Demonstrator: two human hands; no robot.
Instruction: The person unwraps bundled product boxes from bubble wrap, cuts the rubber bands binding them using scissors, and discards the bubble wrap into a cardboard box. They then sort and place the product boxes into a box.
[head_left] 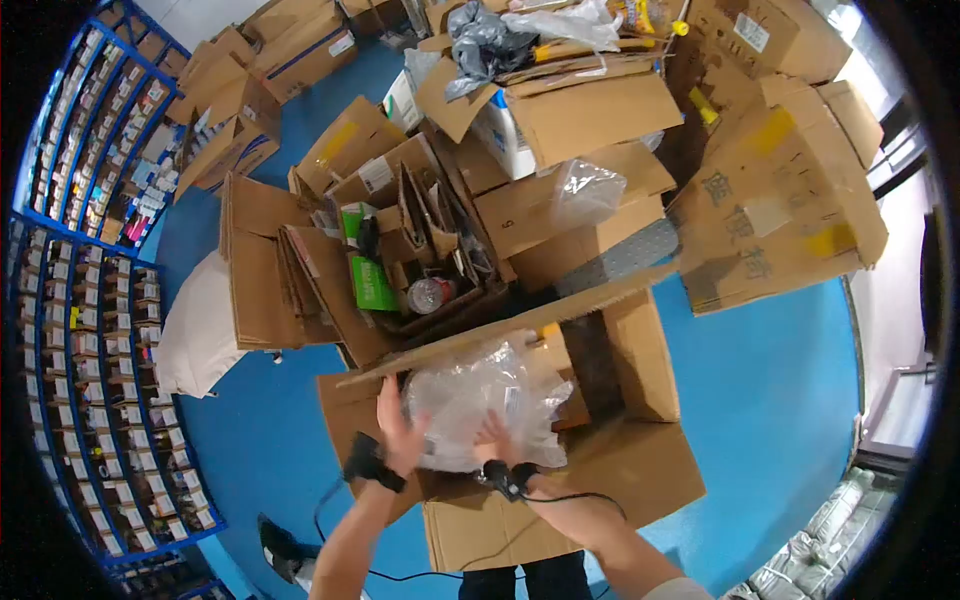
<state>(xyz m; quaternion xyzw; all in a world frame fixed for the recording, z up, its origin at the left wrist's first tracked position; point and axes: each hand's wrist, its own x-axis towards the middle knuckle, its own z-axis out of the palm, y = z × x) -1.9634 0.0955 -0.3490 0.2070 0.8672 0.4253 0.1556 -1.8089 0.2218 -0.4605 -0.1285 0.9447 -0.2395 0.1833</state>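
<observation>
Clear plastic lies beneath my splayed right hand, beside my unclenched left hand, the surrounding box seemingly keeping it in.

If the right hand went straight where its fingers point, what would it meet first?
Probably the clear, crumpled plastic packaging; the right hand may be touching it, but depth is unclear.

Both arms reach forward, left hand with fingers straight, right hand with fingers spread.
</observation>
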